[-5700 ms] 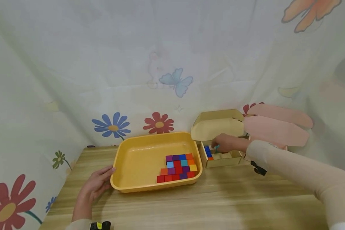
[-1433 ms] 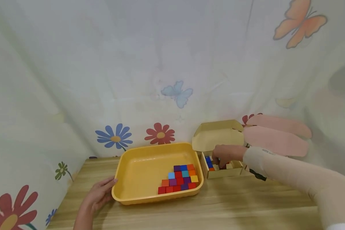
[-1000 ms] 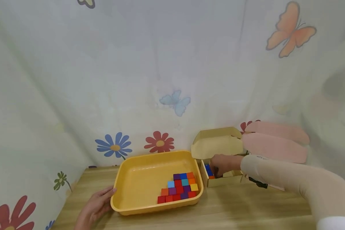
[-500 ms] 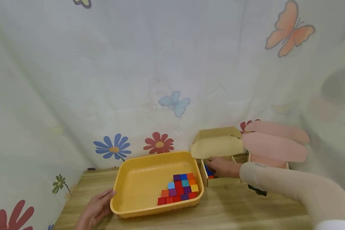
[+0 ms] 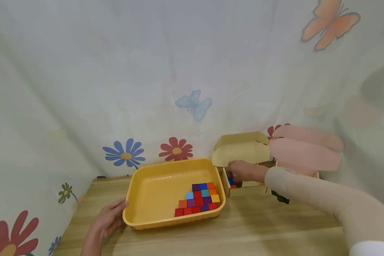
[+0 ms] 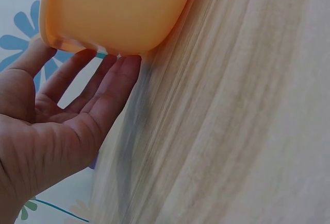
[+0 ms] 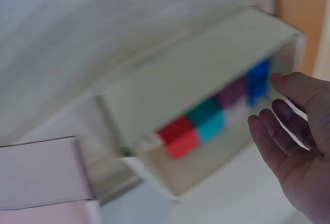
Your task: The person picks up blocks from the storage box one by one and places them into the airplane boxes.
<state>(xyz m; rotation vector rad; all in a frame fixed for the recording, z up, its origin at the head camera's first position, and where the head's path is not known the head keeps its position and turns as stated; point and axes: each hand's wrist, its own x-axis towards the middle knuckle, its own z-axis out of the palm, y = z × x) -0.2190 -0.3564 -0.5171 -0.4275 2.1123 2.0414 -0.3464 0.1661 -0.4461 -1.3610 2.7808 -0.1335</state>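
Right hand (image 7: 304, 144) loosely spread, nothing visible in its grip, beside blue cubes (image 7: 258, 80) in the beige box (image 5: 248, 192); left hand (image 5: 107, 221), fingers extended, touches the yellow tray (image 5: 160, 195). We judge a cube-pick underway; next calls for pinching.

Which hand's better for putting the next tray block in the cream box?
Probably the right hand: it's at the cream box, and the blocks in the tray sit at the end nearest that box. The left hand touches the tray's opposite end, farther from both.
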